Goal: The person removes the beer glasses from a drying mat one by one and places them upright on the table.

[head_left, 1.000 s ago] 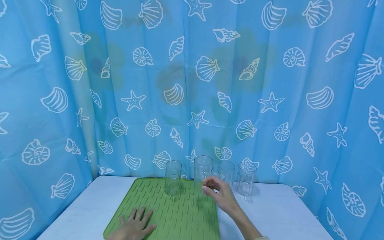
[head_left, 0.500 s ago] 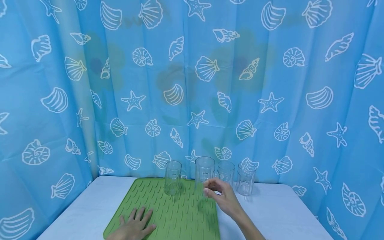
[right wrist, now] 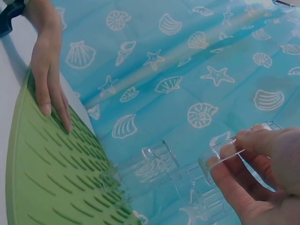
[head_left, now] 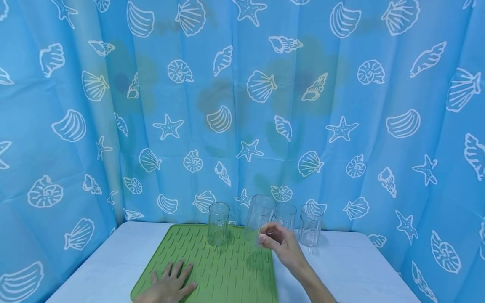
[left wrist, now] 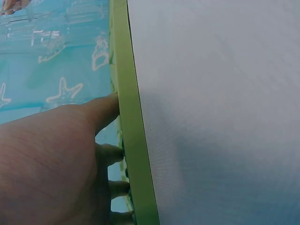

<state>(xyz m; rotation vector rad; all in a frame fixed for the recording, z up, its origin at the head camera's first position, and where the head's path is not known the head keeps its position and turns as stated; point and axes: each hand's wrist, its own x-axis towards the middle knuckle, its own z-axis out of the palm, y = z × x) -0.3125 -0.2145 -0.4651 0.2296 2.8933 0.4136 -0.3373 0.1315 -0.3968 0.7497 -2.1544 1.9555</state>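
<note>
Palm down, the left hand point(head_left: 168, 284) rests with spread fingers on the green ribbed mat point(head_left: 227, 277); the left wrist view shows that hand point(left wrist: 61, 159) at the mat's edge point(left wrist: 133, 122). Curled fingers and thumb of the right hand point(head_left: 282, 249) hold a clear drinking glass point(head_left: 259, 216), tilted with its top to the right, over the mat's back right part. From the right wrist, the right hand point(right wrist: 262, 173) pinches clear glass point(right wrist: 215, 153); its exact grip point is unclear. Another clear glass point(head_left: 218, 225) stands upright on the mat's back part.
Two more clear glasses, one point(head_left: 286, 216) partly behind the right hand and one point(head_left: 311, 227) farther right, stand at the back of the white table point(head_left: 352, 269). Behind the table hangs a blue curtain point(head_left: 242, 122) with white shell and starfish prints.
The held glass has shifted slightly right and gone from upright to tilted, its top leaning right. The right hand has moved slightly right with it. The left hand has stayed in place.
</note>
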